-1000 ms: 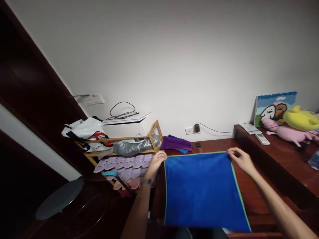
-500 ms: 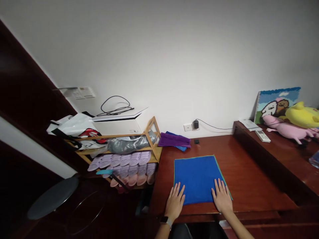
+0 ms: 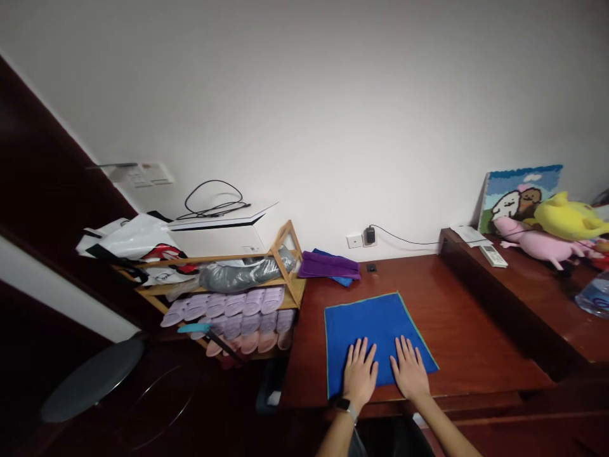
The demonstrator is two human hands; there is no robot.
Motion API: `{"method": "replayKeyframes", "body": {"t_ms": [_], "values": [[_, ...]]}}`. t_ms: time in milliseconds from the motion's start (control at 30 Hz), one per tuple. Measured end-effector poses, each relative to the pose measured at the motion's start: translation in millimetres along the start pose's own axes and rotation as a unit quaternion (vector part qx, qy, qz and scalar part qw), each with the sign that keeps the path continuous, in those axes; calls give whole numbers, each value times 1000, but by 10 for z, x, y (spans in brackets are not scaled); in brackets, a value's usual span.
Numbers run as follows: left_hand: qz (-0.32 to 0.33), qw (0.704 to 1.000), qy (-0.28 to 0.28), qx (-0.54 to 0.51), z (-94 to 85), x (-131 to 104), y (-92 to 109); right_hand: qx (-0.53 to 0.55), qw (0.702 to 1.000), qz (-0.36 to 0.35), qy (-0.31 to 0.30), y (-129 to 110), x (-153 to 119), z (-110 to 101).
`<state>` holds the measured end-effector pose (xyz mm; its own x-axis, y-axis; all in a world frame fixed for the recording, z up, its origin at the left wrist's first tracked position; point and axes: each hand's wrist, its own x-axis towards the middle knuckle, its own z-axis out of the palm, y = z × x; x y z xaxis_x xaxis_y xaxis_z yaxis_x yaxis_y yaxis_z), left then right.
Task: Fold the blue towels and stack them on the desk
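Observation:
A blue cloth (image 3: pixel 368 320) with a green edge lies spread out flat on the reddish-brown wooden desk (image 3: pixel 469 330). My left hand (image 3: pixel 360 376) rests palm down over its near part, fingers stretched apart, a watch on the wrist. Close beside it, my right hand (image 3: pixel 410 371) is also flat on the cloth, toward the near right side, with fingers spread. Neither hand grips anything. Behind the cloth, at the desk's back left, a folded purple cloth (image 3: pixel 329 266) lies on top of another blue cloth (image 3: pixel 343 280).
A wooden rack (image 3: pixel 290 266) on the left holds several slippers (image 3: pixel 223 304) and a white box (image 3: pixel 216 240). A black charger (image 3: pixel 370 235) sits in the wall socket. On the raised right ledge are a remote control (image 3: pixel 493 256), plush toys (image 3: pixel 537 242) and a plastic bottle (image 3: pixel 594 296).
My left hand has slid right, from the cloth's left edge onto its near middle. The right hand has shifted slightly inward. The whole view has moved a little.

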<state>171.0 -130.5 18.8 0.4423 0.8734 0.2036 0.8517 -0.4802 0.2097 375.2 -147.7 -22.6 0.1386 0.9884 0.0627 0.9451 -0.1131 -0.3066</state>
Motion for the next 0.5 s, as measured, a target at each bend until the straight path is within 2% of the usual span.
{"method": "replayKeyframes", "body": {"t_ms": [67,133,267,367,433,500], "values": [[-6,1000,-16,-5,89,-14,47,8,1000,-12,-4,33,-1,35],[-22,999,-27,-7,160,-140,67,15,999,-36,-20,130,61,-6],[-76,996,-53,-12,187,-446,237,48,981,-162,-99,395,373,-322],[-87,995,-44,-23,79,-418,371,54,957,-238,-156,487,599,-527],[-50,998,-18,-32,-22,-249,330,42,971,-198,-124,440,645,-509],[-3,1000,0,-28,-95,-41,167,25,995,-79,-57,344,609,-356]]}}
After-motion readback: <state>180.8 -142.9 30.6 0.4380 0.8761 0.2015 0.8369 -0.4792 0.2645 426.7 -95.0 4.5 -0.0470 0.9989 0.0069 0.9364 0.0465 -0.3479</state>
